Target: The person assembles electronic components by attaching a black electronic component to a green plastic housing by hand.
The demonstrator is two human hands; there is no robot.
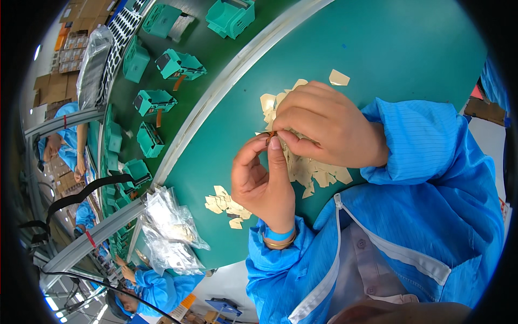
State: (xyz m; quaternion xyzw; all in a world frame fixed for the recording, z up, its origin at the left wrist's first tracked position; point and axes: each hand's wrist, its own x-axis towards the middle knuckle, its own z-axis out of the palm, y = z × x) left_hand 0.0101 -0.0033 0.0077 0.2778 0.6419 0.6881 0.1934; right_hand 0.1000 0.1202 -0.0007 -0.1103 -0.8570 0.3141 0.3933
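Fingers of both hands meet over the green worktable (410,54). My left hand (264,175) is closed in a pinch, thumb against forefinger, on a small orange-brown piece (271,136). At the same piece, the fingertips of my right hand (332,127) are pinched together. The piece is mostly covered by the fingers, and its kind cannot be made out. Beneath and behind my right hand spreads a heap of flat cream-coloured pieces (307,170), partly hidden. A smaller group of cream pieces (224,202) lies left of my left wrist. One cream piece (339,78) sits apart, beyond my right hand.
Clear plastic bags (170,232) rest at the table's left corner. A pale metal rail (216,81) divides the table from a green line carrying several teal housings (181,65), some with orange strips. Co-workers in blue (162,289) are at the far left.
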